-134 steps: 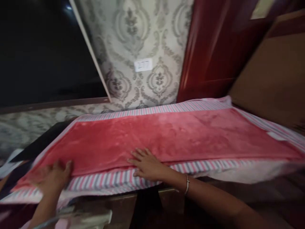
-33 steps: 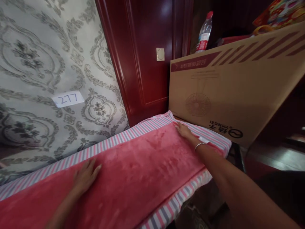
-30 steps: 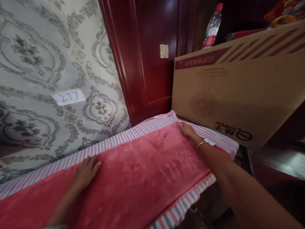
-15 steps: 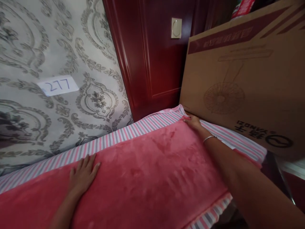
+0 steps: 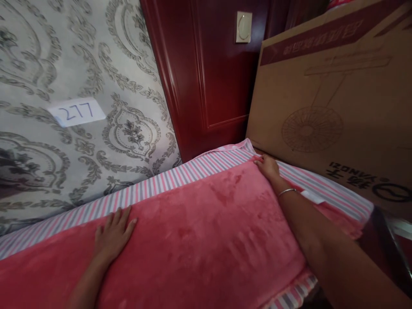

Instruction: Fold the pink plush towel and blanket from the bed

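Observation:
A pink-red plush cloth (image 5: pixel 199 240) lies spread over a pink, grey and white striped cloth (image 5: pixel 180 176). My left hand (image 5: pixel 112 234) rests flat on the plush cloth near its far edge, fingers stretched out. My right hand (image 5: pixel 268 166), with a thin metal bangle on the wrist, reaches to the far right corner of the plush cloth, and its fingers are curled round that corner's edge.
A large cardboard box (image 5: pixel 334 107) with a fan drawing leans close on the right, over the striped cloth. Patterned grey wallpaper with a paper label reading 277 (image 5: pixel 77 112) stands behind. A dark red wooden door (image 5: pixel 206 73) with a small switch plate (image 5: pixel 243 26) is at the back.
Over the last second the view has moved closer and to the right. My right hand has slid a little further into the far corner of the plush cloth. My left hand has stayed flat.

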Tool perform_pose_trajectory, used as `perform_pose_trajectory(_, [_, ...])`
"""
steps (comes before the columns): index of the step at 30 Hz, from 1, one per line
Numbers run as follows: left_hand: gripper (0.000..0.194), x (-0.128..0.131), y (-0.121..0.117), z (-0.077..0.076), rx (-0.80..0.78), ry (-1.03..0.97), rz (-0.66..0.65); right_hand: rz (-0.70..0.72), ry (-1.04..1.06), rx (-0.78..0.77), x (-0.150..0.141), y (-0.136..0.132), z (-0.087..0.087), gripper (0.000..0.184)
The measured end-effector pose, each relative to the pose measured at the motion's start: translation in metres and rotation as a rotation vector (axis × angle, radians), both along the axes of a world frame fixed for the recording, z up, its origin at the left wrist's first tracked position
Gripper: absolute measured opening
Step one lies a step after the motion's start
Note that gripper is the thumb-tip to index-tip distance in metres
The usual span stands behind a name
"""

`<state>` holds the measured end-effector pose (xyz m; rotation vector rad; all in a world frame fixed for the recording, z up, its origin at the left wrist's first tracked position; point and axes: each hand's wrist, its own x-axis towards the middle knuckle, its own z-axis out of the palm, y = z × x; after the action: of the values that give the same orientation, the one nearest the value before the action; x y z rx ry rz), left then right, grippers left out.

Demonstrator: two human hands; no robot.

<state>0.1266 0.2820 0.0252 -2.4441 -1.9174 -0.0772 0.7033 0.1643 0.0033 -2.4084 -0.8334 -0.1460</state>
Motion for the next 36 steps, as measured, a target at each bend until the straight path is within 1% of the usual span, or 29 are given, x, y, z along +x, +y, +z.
perform_pose_trajectory(5, [0.068, -0.002, 0.000, -0.003, 0.016, 0.005, -0.009, 0.007, 0.031, -0.025, 0.000, 0.000, 0.003, 0.045])
perform_pose_trajectory(8, [0.067, -0.002, 0.000, -0.004, 0.029, 0.021, 0.001, 0.145, 0.007, -0.055, 0.007, 0.002, 0.002, 0.048])
perform_pose_trajectory(10, [0.068, -0.001, -0.001, -0.003, 0.027, 0.036, 0.009, 0.239, -0.002, -0.093, 0.010, 0.001, 0.001, 0.043])
perform_pose_trajectory(11, [0.068, 0.000, -0.002, -0.002, 0.025, 0.040, 0.011, 0.255, 0.001, -0.105, 0.011, 0.001, 0.001, 0.039])
perform_pose_trajectory(13, [0.069, 0.001, -0.003, -0.001, 0.013, 0.043, 0.014, 0.208, -0.008, -0.095, 0.010, 0.000, 0.002, 0.033])
perform_pose_trajectory(15, [0.069, 0.002, -0.003, 0.000, -0.001, 0.049, 0.022, 0.124, -0.060, -0.043, 0.007, -0.001, 0.003, 0.033])
perform_pose_trajectory(17, [0.069, 0.003, -0.003, 0.001, -0.003, 0.061, 0.025, 0.063, -0.101, -0.035, 0.002, -0.001, 0.004, 0.034])
perform_pose_trajectory(21, [0.068, 0.003, -0.004, 0.000, -0.005, 0.076, 0.029, 0.057, -0.056, -0.191, -0.006, 0.001, 0.007, 0.030])
perform_pose_trajectory(23, [0.067, 0.003, -0.005, 0.001, -0.015, 0.081, 0.034, 0.061, -0.045, -0.226, -0.008, 0.000, 0.009, 0.031])
perform_pose_trajectory(25, [0.067, 0.004, -0.006, 0.002, -0.013, 0.085, 0.036, 0.068, -0.035, -0.221, -0.009, 0.000, 0.010, 0.034])
perform_pose_trajectory(30, [0.067, 0.005, -0.007, 0.003, -0.011, 0.080, 0.040, 0.070, 0.046, -0.126, -0.001, 0.001, 0.012, 0.047])
perform_pose_trajectory(34, [0.066, 0.003, -0.006, 0.001, -0.012, 0.067, 0.043, 0.044, 0.093, -0.136, 0.008, 0.002, 0.011, 0.041])
perform_pose_trajectory(36, [0.066, 0.002, -0.005, 0.000, -0.006, 0.065, 0.041, 0.030, 0.076, -0.084, 0.008, 0.002, 0.008, 0.038])
